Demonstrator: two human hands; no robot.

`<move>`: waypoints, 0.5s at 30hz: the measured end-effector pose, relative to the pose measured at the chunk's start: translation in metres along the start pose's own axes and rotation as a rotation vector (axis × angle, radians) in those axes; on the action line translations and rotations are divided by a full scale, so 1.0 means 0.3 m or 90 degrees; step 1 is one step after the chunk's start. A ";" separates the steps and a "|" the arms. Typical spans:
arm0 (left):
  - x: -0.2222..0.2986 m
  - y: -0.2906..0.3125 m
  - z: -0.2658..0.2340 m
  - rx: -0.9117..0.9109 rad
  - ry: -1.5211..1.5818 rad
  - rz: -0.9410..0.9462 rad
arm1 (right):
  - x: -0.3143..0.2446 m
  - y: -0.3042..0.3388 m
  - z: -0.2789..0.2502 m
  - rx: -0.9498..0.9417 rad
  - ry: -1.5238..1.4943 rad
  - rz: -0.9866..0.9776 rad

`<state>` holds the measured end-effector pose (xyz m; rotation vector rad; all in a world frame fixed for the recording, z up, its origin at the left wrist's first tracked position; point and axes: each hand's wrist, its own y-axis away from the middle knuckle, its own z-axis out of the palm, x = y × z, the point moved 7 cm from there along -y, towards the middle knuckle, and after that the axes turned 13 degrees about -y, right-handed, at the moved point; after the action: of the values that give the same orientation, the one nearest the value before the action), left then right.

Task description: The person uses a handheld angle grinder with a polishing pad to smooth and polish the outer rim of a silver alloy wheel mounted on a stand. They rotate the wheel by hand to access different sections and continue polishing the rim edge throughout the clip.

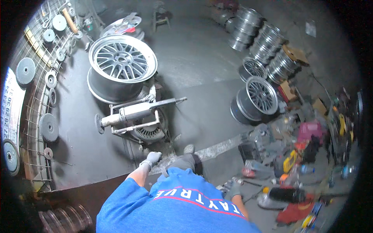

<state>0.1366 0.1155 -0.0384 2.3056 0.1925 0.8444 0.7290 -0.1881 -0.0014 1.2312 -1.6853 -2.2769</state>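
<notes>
The spindle machine (136,112) stands just ahead of the nearer left hand (154,157), long axis crosswise, by the pale floor strip's (221,146) left end. That hand is clenched, nothing visible inside; the right hand's (234,189) grip cannot be told.

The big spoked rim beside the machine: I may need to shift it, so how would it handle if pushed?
The rim looks metallic, so it is probably stiff and heavy. With its spoked face up on a broad barrel, it seems likelier to slide than roll. Its smooth, shiny lip may be slippery.
</notes>
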 end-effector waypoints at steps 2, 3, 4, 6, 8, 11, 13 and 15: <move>0.112 0.014 -0.022 -0.055 0.034 -0.083 | -0.165 -0.169 0.084 0.026 0.003 0.015; 0.156 -0.014 -0.003 -0.072 0.013 -0.087 | -0.290 -0.231 0.182 0.013 0.005 -0.022; 0.124 -0.056 0.007 -0.061 0.006 -0.112 | -0.398 -0.273 0.326 -0.012 0.011 -0.051; 0.213 -0.144 0.045 -0.086 -0.015 -0.168 | -0.591 -0.322 0.462 -0.044 0.029 -0.083; 0.298 -0.292 0.057 -0.088 -0.082 -0.174 | -0.698 -0.381 0.570 -0.084 0.037 -0.080; 0.690 -0.451 0.056 -0.124 -0.326 0.088 | -0.865 -0.454 0.564 -0.105 0.076 -0.032; 0.836 -0.554 -0.006 -0.087 -0.169 -0.014 | -0.918 -0.504 0.652 -0.148 0.109 0.026; 1.134 -0.595 -0.106 -0.042 -0.110 0.051 | -0.981 -0.588 0.695 -0.156 0.138 0.062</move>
<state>0.3975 0.3871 0.0439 2.3220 -0.0033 0.6761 0.8708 0.1856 0.0358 1.2581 -1.3188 -2.1280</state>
